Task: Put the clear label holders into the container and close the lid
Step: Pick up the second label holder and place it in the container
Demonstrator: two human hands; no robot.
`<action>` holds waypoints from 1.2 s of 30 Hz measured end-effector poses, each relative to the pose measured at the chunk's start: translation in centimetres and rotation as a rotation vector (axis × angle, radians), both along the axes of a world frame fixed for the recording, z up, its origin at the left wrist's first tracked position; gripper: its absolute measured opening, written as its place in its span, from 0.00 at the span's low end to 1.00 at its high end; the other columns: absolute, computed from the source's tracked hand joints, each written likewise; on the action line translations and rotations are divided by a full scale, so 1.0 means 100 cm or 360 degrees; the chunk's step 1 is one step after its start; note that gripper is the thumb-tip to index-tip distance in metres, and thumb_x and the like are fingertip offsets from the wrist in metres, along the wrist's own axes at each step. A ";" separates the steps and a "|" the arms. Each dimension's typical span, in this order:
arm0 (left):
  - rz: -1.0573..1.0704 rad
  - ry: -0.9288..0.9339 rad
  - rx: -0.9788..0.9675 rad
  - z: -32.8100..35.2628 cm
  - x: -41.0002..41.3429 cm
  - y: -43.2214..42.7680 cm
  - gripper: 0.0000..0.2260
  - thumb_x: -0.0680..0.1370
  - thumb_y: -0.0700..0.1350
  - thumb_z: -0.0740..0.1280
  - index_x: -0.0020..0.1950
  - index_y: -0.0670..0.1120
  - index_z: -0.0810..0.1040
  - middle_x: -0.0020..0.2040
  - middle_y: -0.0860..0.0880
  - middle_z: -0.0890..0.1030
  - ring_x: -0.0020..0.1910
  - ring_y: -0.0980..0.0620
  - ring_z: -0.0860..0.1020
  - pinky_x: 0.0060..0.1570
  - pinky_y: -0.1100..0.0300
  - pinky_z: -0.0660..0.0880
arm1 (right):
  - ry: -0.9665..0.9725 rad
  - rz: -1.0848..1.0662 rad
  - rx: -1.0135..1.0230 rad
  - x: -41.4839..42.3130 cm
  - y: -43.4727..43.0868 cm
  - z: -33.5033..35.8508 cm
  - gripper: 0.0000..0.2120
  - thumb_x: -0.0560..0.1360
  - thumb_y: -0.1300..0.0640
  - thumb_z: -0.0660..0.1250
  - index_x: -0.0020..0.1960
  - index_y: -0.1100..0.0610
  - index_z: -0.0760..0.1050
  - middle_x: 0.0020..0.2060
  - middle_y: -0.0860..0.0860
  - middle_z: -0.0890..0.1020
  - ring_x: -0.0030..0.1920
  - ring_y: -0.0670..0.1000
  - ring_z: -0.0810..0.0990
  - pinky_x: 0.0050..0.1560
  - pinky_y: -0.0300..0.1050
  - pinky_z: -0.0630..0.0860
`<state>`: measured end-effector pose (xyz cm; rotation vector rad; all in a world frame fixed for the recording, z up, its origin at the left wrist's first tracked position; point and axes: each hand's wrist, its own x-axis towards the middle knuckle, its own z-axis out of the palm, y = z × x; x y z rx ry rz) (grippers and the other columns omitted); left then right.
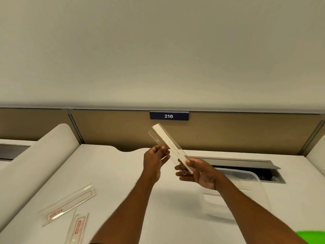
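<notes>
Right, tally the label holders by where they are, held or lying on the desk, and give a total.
Held: 2, a clear holder in the left hand, a holder with a white insert in the right hand.
On the desk: 2, both with red print.
Total: 4

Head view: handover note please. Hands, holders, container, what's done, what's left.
Left hand: pinching the lower end of a clear holder, raised over the desk.
Right hand: gripping a second holder with a handwritten insert, also raised.
Two more holders lie on the desk at left.
Container: at right under the right forearm; contents and lid state unclear.
Done: none visibly stowed.
Left: put all four in, close the lid.
</notes>
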<state>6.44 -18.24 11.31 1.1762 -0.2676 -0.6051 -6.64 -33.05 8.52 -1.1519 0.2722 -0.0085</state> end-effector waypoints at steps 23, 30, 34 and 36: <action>-0.0601 -0.1405 0.1227 0.014 -0.078 -0.084 0.16 0.68 0.53 0.75 0.51 0.46 0.82 0.45 0.48 0.84 0.43 0.51 0.81 0.42 0.63 0.76 | 0.0439 -0.0193 -0.1048 -0.168 -0.151 0.017 0.18 0.64 0.53 0.79 0.53 0.51 0.82 0.51 0.51 0.86 0.52 0.50 0.84 0.50 0.41 0.80; -0.0704 -0.2093 0.1803 -0.022 -0.098 -0.117 0.14 0.72 0.49 0.72 0.55 0.47 0.80 0.55 0.45 0.81 0.53 0.44 0.79 0.50 0.55 0.75 | 0.0602 -0.0159 -0.1931 -0.165 -0.157 -0.012 0.21 0.68 0.48 0.74 0.60 0.45 0.78 0.56 0.43 0.81 0.57 0.47 0.79 0.58 0.40 0.74; -0.0719 -0.2316 0.1941 -0.042 -0.097 -0.129 0.12 0.74 0.48 0.70 0.54 0.45 0.80 0.53 0.43 0.82 0.51 0.43 0.80 0.48 0.54 0.76 | 0.0656 -0.0041 -0.2227 -0.158 -0.163 -0.029 0.25 0.69 0.44 0.73 0.63 0.48 0.75 0.60 0.48 0.80 0.60 0.49 0.77 0.60 0.42 0.72; -0.0771 -0.2408 0.1988 -0.048 -0.096 -0.134 0.09 0.75 0.47 0.70 0.52 0.44 0.80 0.51 0.42 0.82 0.50 0.42 0.81 0.47 0.54 0.76 | 0.0721 0.0099 -0.2381 -0.153 -0.165 -0.036 0.25 0.69 0.43 0.72 0.63 0.48 0.74 0.59 0.50 0.81 0.58 0.51 0.78 0.59 0.46 0.75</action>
